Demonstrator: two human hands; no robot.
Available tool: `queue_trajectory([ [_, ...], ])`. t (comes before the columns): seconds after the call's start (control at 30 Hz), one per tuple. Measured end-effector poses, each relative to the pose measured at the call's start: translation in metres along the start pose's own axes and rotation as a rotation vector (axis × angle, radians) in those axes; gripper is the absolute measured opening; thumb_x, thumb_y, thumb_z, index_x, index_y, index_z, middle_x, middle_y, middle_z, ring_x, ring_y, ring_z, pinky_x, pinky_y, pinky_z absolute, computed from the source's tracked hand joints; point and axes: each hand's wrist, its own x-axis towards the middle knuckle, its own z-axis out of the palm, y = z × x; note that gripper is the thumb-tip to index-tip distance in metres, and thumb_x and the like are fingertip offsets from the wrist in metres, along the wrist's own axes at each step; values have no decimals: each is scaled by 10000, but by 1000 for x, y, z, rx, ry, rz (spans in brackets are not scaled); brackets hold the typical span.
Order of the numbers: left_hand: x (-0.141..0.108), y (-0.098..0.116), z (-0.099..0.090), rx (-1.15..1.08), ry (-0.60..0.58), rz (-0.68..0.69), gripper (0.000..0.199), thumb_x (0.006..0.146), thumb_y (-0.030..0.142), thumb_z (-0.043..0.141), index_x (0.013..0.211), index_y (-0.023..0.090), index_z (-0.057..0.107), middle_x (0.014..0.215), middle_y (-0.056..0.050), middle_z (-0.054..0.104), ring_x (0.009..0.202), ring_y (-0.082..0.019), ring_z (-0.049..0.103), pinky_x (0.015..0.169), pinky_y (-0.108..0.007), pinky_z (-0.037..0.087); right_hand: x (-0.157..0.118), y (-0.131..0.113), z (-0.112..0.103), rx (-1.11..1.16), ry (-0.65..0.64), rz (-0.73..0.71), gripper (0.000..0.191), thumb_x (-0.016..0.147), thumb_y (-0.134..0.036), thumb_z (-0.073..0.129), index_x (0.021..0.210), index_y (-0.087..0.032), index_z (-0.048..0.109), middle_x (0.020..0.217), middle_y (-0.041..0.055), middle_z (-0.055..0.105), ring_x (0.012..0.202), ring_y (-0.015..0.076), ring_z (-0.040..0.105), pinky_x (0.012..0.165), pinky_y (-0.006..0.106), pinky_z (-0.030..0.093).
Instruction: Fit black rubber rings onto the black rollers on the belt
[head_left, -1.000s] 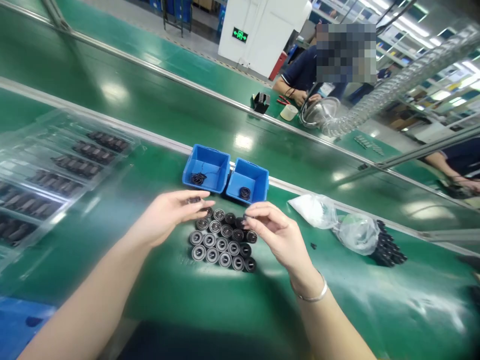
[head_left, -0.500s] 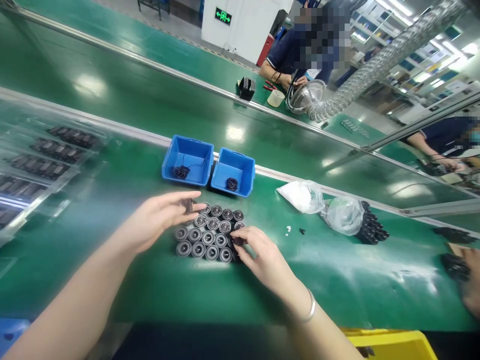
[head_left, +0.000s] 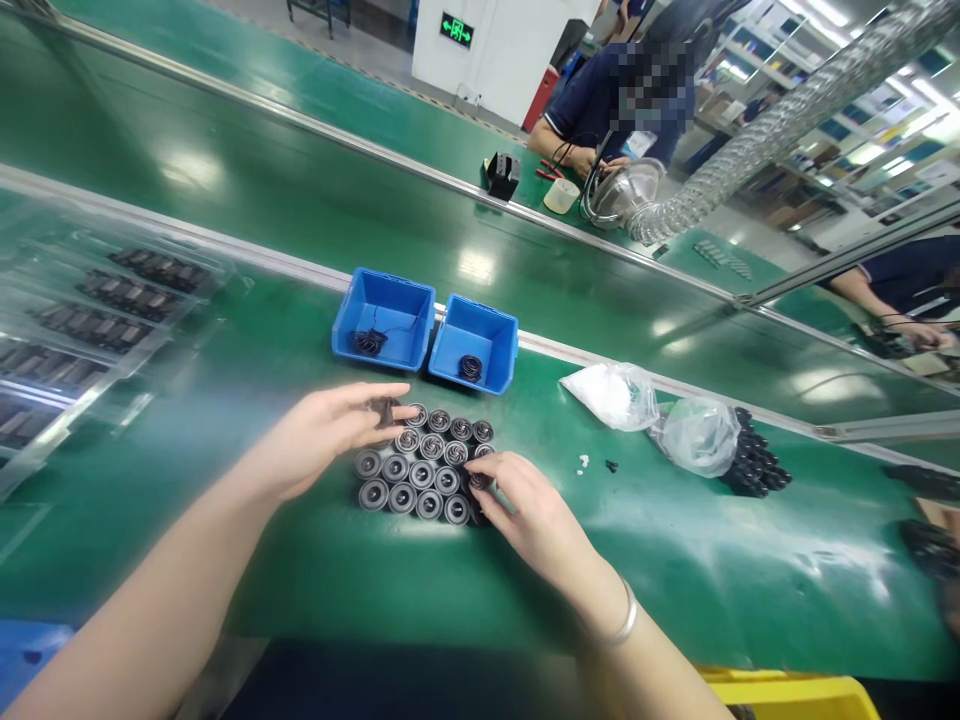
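Observation:
Several round black parts (head_left: 429, 474) stand in close rows on the green table. Over the row's left end, my left hand (head_left: 322, 435) has a dark finned part (head_left: 385, 409) between thumb and fingers. My right hand (head_left: 529, 510), with a bracelet at the wrist, pinches a small dark round part (head_left: 480, 481) at the right edge of the rows. Behind the rows are two blue bins, the left bin (head_left: 345, 335) with a few dark finned parts and the right bin (head_left: 502, 355) with a small stack of them.
Clear trays of black parts (head_left: 124, 295) lie left. To the right are a white-filled bag (head_left: 607, 395), another plastic bag (head_left: 701, 435), black parts (head_left: 757, 460) and small bits (head_left: 583, 462). A yellow bin (head_left: 810, 695) is at the front edge. People work across the rail.
The whole view has shifted slightly, so the table's things appear a little further right. Both hands keep nearly the same places over the rows, each still holding a dark part.

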Motion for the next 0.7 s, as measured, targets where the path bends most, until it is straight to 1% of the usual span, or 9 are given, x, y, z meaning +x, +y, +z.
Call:
queue_trajectory([
  [0.2, -1, -1, -1, -7, 6, 16, 351, 871, 275, 641, 1205, 174, 673, 1260, -113, 663, 1254, -325, 563, 1055, -480, 492, -3, 5, 0, -25, -16, 26, 275, 955, -123, 496, 1201, -241, 530, 1070, 77, 639, 1028, 227, 605, 895, 433, 528],
  [0.27, 0, 0, -1, -4, 1, 5, 363, 866, 280, 651, 1210, 167, 669, 1249, -120, 668, 1249, -328, 566, 1054, -484, 492, -3, 6, -4, -39, -26, 19, 271, 954, -137, 509, 1204, -240, 529, 1070, 76, 637, 1027, 229, 599, 904, 437, 520],
  [0.33, 0, 0, 0, -12, -3, -1, 368, 864, 279, 659, 1212, 160, 664, 1235, -125, 675, 1243, -323, 572, 1046, -480, 500, -3, 4, -10, -45, -29, 27, 301, 943, -182, 555, 1236, -239, 516, 1121, 87, 617, 1071, 240, 577, 934, 450, 505],
  [0.4, -1, 0, 3, -31, -5, -9, 368, 865, 267, 659, 1214, 151, 652, 1201, -125, 689, 1232, -313, 582, 1034, -472, 511, 1, 0, -16, -36, 12, 55, 348, 924, -235, 603, 1259, -237, 508, 1154, 99, 593, 1064, 243, 571, 931, 451, 505],
  [0.47, -1, -3, 8, -51, -25, -14, 385, 854, 240, 670, 1228, 155, 631, 1182, -114, 694, 1216, -300, 596, 1018, -459, 524, 7, -8, -19, 17, 85, 96, 347, 913, -267, 625, 1242, -234, 519, 1093, 90, 596, 961, 219, 591, 869, 416, 528],
  [0.53, -1, -7, 14, -56, -64, 1, 420, 834, 208, 684, 1246, 179, 608, 1192, -92, 685, 1194, -285, 609, 992, -444, 543, 18, -18, -14, 149, 130, 123, 334, 905, -290, 639, 1215, -235, 527, 1003, 64, 607, 848, 184, 604, 791, 362, 547],
  [0.6, -1, -12, 19, -22, -99, 40, 437, 812, 175, 692, 1240, 201, 607, 1192, -74, 679, 1164, -270, 623, 972, -426, 552, 32, -27, -4, 295, 126, 126, 394, 877, -327, 676, 1225, -237, 514, 972, 47, 616, 796, 164, 614, 740, 321, 558],
  [0.63, -1, -14, 21, 5, -111, 63, 433, 801, 159, 696, 1224, 203, 616, 1188, -71, 679, 1149, -261, 629, 975, -416, 547, 39, -31, 1, 334, 123, 125, 427, 859, -345, 696, 1229, -236, 513, 970, 44, 621, 782, 159, 617, 723, 310, 559],
  [0.7, -1, -16, 22, 42, -130, 87, 415, 786, 136, 698, 1192, 196, 631, 1170, -74, 685, 1118, -247, 641, 982, -397, 534, 51, -35, 12, 331, 142, 124, 378, 853, -356, 702, 1180, -232, 558, 943, 38, 630, 770, 156, 617, 709, 300, 554],
])
